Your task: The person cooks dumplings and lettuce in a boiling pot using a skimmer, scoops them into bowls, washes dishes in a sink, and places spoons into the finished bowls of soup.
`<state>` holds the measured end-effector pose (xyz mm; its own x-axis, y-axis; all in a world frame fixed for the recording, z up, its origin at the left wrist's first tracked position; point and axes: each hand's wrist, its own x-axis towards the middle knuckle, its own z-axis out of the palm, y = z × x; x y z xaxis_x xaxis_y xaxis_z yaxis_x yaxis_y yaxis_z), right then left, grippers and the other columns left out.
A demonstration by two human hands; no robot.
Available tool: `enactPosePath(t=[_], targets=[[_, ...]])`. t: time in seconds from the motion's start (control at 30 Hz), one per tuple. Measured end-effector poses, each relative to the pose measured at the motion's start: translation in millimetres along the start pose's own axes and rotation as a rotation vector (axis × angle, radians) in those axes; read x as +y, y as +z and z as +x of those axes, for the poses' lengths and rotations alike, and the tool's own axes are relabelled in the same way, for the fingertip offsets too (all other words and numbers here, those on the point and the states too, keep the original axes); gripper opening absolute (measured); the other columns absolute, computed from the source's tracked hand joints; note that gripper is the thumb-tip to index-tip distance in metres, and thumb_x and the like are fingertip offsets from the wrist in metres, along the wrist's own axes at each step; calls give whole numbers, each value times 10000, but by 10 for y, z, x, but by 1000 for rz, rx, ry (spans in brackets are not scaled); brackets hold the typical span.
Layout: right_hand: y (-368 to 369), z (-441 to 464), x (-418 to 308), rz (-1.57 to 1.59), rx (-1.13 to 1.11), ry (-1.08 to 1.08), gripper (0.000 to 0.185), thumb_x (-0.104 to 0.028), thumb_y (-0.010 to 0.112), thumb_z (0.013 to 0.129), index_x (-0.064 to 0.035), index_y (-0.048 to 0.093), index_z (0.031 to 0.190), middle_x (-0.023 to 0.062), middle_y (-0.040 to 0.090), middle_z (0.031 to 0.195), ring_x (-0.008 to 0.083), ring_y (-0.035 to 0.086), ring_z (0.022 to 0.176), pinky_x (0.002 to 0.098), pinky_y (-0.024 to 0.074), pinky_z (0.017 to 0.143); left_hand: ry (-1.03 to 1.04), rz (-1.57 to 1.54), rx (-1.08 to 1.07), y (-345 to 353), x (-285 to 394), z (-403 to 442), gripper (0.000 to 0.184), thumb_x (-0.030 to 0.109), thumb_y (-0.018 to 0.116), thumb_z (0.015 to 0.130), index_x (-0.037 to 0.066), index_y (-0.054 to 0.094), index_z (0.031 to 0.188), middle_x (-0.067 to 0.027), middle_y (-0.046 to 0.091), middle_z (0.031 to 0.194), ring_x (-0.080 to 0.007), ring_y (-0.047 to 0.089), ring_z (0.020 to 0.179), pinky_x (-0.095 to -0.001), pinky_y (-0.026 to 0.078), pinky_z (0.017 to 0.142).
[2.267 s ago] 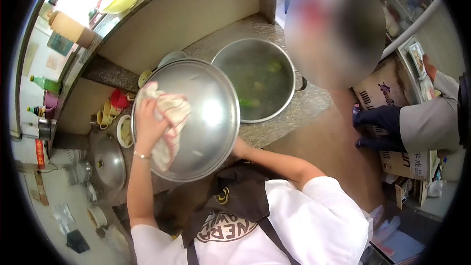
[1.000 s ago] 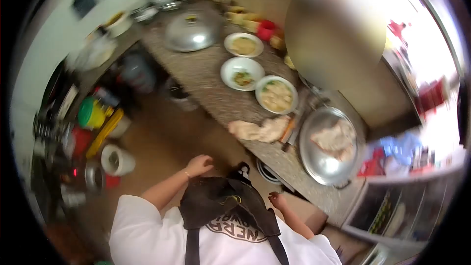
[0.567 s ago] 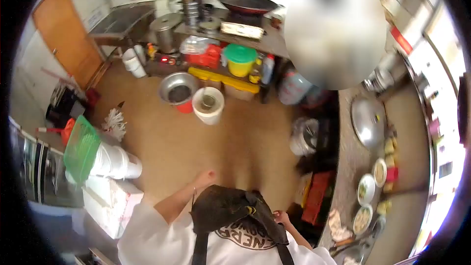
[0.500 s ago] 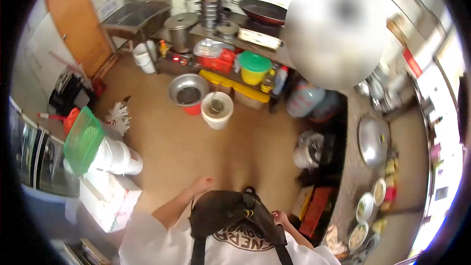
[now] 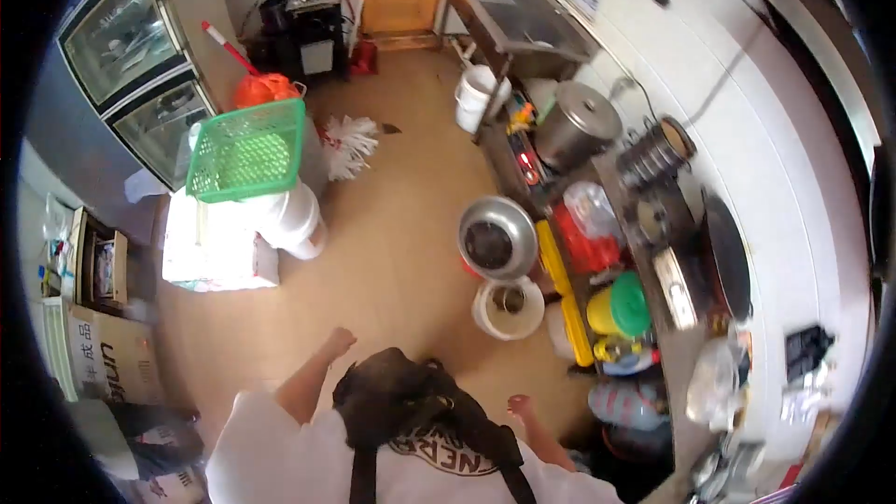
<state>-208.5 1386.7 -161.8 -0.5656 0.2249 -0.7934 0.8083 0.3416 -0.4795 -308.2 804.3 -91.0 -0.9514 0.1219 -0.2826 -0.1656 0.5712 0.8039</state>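
Note:
My left hand (image 5: 341, 340) hangs in front of my body on the left, over the brown floor. Its fingers are loosely bent and apart from the palm, with nothing in them. My right hand (image 5: 520, 405) is held low beside the dark apron (image 5: 397, 397), also loosely curled and holding nothing visible. Neither hand touches anything. Ahead of the right hand, a white bucket (image 5: 495, 322) with a metal pot inside stands on the floor. Just behind it is a steel basin (image 5: 525, 238) with something dark in it.
A long counter (image 5: 667, 355) runs along the right, carrying a stockpot (image 5: 579, 126) and a wok (image 5: 726, 257). A yellow tub with a green lid (image 5: 631, 303) sits on its lower shelf. At left, a green basket (image 5: 247, 154) rests near white buckets (image 5: 301, 222). A mop (image 5: 350, 145) lies beyond.
My view has turned left, bringing the door, sink and glass-fronted cabinet toward the middle and left. The right hand has come away from the apron's side; the left stays empty.

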Motion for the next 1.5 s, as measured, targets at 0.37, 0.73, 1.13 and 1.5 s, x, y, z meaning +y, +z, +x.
enactPosePath(t=[0.37,0.73,1.13,1.5], targets=[[721,1814,-4727,-20,-161,-337,153,-214,580,679,-88,614,760,86,618,757,212,594,695,331,465,624,-132,222,219,-1007,-963,949,145,166,539,736,76,624,811,-112,637,853,-229,617,795,-430,470,737],[797,2484,-7763,-324,-194,-505,276,-254,545,840,-96,598,1059,30,632,830,106,584,714,258,469,618,-252,-188,233,-3044,1221,5816,237,259,564,751,44,634,819,-109,628,706,-251,600,643,-371,472,602],[100,3754,-11500,-8,-72,-646,295,-295,495,871,-29,619,844,-4,562,634,101,512,542,258,426,506,-749,-359,107,-3636,305,7627,252,239,428,871,39,539,977,-95,561,793,-191,532,620,-363,456,506],[-418,5067,-13174,563,227,-651,250,-217,556,852,-10,621,976,53,634,802,115,562,695,266,447,627,-504,-52,188,-5354,397,11317,168,163,532,754,76,557,895,-81,557,722,-235,538,622,-357,450,527]])
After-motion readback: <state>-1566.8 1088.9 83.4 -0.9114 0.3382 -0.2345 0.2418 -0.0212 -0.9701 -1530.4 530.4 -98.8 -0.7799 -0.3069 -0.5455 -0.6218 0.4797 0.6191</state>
